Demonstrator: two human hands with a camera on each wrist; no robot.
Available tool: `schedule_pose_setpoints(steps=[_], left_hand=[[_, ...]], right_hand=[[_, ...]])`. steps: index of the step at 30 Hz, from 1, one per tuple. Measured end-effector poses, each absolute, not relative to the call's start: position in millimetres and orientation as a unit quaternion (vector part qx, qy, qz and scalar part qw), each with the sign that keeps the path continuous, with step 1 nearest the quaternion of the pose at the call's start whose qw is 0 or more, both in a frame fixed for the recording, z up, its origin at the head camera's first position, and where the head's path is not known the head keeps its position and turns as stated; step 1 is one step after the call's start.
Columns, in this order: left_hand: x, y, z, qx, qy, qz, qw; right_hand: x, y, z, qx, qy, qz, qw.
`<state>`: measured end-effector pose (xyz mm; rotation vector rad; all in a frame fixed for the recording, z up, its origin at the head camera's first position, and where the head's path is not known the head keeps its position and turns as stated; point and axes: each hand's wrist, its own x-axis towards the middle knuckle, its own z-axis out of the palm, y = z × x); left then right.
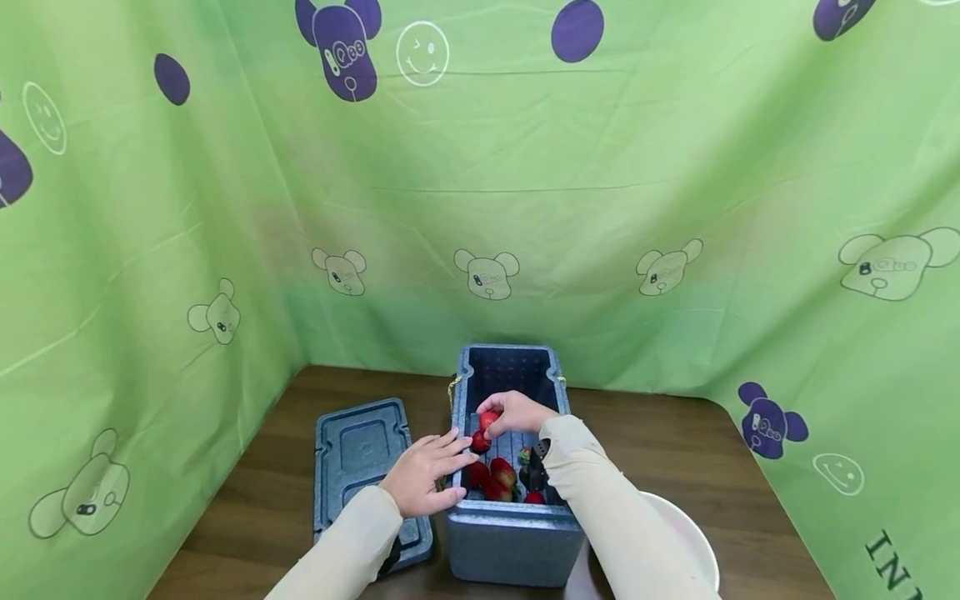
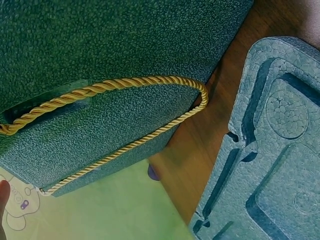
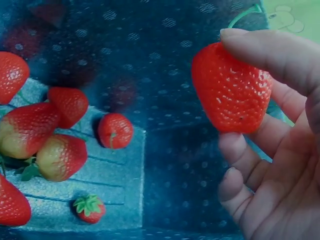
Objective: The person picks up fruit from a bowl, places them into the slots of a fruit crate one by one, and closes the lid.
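My right hand [image 1: 517,412] pinches a large red strawberry [image 3: 231,90] between thumb and fingers, inside the blue foam box [image 1: 513,546]; a green stem shows at its top in the right wrist view. Several more strawberries [image 1: 501,473] lie on the box floor, some red, some with pale yellowish ends. A small one with a green leafy cap [image 3: 90,208] lies apart from the cluster. My left hand [image 1: 427,473] rests on the box's left rim with fingers spread. In the left wrist view, a yellow twisted rope [image 2: 125,82] hangs along the box's outer side.
The foam box's lid [image 1: 367,454] lies on the wooden table [image 1: 247,517] left of the box. Partly behind the right forearm, a round white dish [image 1: 693,533] stands at the right. Green printed cloth [image 1: 480,208] hangs around the table.
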<state>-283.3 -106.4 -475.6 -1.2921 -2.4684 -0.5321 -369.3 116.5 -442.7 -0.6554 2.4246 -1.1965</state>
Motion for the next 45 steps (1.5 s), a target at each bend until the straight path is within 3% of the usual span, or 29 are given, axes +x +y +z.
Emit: schedule_pose_setpoints(steps=[26,45], left_hand=[[-286.0,-110.3,-474.9,-0.477,-0.851,-0.139,0.173],[-284.3,-109.6,-470.7,-0.471,-0.858,-0.145,0.143]], right_hand=[[-362.6,115.7,-451.4,-0.216,0.885,-0.357,0.206],[-360.5,114.7,-439.7,-0.23,0.903,-0.316,0.181]])
